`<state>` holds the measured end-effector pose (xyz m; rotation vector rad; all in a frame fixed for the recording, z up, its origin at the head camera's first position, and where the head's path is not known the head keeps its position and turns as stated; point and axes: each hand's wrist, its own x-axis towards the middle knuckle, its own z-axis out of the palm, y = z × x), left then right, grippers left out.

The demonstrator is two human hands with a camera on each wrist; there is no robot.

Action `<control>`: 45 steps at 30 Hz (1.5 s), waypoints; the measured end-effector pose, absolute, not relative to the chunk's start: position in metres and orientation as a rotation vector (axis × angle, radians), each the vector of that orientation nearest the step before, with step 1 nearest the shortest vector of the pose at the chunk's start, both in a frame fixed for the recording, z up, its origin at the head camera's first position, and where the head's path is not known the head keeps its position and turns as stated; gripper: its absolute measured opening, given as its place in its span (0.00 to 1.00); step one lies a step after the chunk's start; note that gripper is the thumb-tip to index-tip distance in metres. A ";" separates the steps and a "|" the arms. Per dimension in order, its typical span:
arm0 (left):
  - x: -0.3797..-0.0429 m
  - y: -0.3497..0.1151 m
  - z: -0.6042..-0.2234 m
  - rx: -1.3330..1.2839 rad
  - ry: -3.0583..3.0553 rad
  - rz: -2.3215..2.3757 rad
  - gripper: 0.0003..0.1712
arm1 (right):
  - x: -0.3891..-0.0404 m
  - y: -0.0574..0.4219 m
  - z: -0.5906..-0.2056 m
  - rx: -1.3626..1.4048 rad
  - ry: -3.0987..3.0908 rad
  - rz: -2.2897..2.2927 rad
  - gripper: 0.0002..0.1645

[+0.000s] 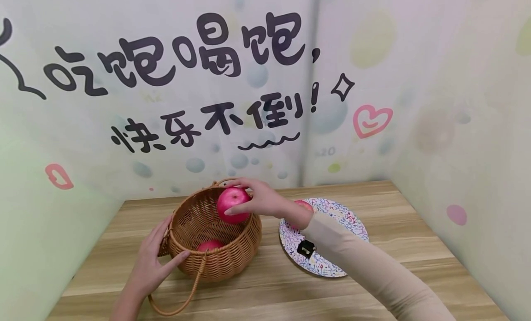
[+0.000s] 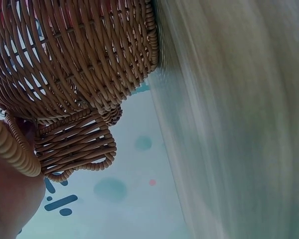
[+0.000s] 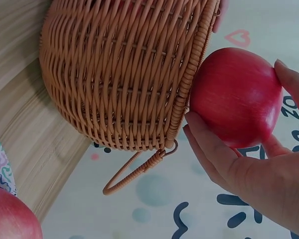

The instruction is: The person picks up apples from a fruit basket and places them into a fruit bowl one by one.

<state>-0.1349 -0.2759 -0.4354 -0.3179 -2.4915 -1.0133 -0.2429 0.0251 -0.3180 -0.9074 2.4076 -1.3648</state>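
A brown wicker basket [image 1: 224, 261] stands on the table, with one red apple [image 1: 210, 245] inside it. My left hand [image 1: 151, 258] holds the basket at its near left side, thumb and fingers spread about the rim. Over the right part of the basket's opening, my right hand [image 1: 261, 199] grips another red apple [image 3: 236, 97] between thumb and fingers. In the right wrist view this apple is beside the rim. Little of the left hand [image 2: 15, 199] shows in the left wrist view.
To the right lies a round patterned board [image 1: 332, 265], with a red apple [image 3: 12, 216] on it, partly hidden by my right wrist in the head view. A black clip-like object [image 1: 306, 248] shows by the right sleeve. The basket's handle [image 1: 195, 284] hangs toward me. Printed walls [image 1: 265, 164] enclose the wooden table [image 1: 265, 298].
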 end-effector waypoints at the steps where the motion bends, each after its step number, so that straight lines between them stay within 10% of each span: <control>1: -0.135 -0.276 -0.435 -0.317 -2.491 -1.012 0.56 | -0.243 0.026 -0.318 -0.906 2.409 -1.364 0.37; 45: -0.135 -0.277 -0.435 -0.300 -2.508 -1.013 0.56 | -0.236 0.055 -0.314 -0.881 2.483 -1.406 0.36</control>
